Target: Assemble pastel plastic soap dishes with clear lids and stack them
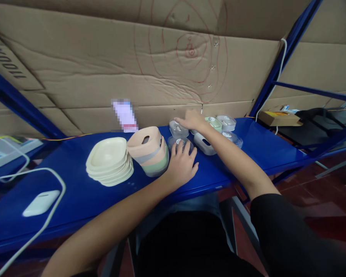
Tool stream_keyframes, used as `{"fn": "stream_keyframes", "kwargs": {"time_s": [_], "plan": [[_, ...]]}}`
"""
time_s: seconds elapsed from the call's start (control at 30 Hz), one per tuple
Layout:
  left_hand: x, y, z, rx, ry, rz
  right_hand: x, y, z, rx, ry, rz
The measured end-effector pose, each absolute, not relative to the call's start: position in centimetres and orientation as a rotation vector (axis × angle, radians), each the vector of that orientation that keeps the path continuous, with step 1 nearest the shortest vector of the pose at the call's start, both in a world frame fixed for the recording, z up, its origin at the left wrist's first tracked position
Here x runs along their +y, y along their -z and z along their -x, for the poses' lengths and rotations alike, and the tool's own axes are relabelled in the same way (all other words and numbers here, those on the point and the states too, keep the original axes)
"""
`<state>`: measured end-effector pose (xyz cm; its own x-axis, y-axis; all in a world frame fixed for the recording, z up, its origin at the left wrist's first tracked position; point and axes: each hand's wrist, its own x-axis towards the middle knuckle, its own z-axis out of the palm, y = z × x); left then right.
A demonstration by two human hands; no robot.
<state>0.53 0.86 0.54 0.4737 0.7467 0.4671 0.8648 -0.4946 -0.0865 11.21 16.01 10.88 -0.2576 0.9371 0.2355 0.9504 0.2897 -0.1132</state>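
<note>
My left hand (182, 164) lies with spread fingers on a clear rounded container (173, 141) with a round label. Just behind it, my right hand (193, 119) reaches over a grey translucent container (178, 130); its thumb side stretches across the top, while the other fingers are partly hidden. Left of my left hand stands a stack of peach, grey and green shells (145, 148), the top one with an oval slot. Beside that is a stack of cream trays (109, 161). Under my right forearm sits a grey slotted shell (204, 145).
Several more clear and green containers (226, 123) stand at the back right. A blurred-out phone-like object (125, 115) leans against the cardboard wall (98, 69). A white earbud case (41, 203) and a white cable (50, 215) lie on the blue table (83, 204). Blue posts frame both sides.
</note>
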Motion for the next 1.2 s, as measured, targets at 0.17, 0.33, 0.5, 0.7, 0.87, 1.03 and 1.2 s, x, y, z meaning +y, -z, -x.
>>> {"fn": "stream_keyframes", "kwargs": {"time_s": [0.17, 0.33, 0.5, 0.7, 0.87, 1.03, 1.2], "plan": [[0.7, -0.8, -0.6, -1.332, 0.554, 2.444, 12.7, -11.8, -15.9, -2.291, 0.119, 1.878], [0.6, -1.0, -0.5, -1.297, 0.614, 2.456, 11.2, -11.3, -17.7, -2.445, 0.075, 1.944], [0.7, -0.9, -0.4, -1.234, 0.757, 2.448, 11.4, -10.2, -17.4, -2.473, 0.065, 1.973], [0.9, -0.9, -0.3, -1.124, 0.918, 2.448, 11.3, -10.0, -16.7, -2.413, 0.085, 1.993], [0.8, -1.2, -0.2, -1.06, 1.0, 2.472, 12.2, -11.6, -21.1, -2.198, 0.193, 2.188], [0.7, -1.1, -0.4, -1.054, 0.999, 2.487, 13.5, -11.9, -26.3, -2.257, -0.157, 2.367], [0.8, -1.0, -0.4, -1.033, 1.044, 2.471, 13.6, -11.1, -26.3, -2.176, -0.063, 2.315]]}}
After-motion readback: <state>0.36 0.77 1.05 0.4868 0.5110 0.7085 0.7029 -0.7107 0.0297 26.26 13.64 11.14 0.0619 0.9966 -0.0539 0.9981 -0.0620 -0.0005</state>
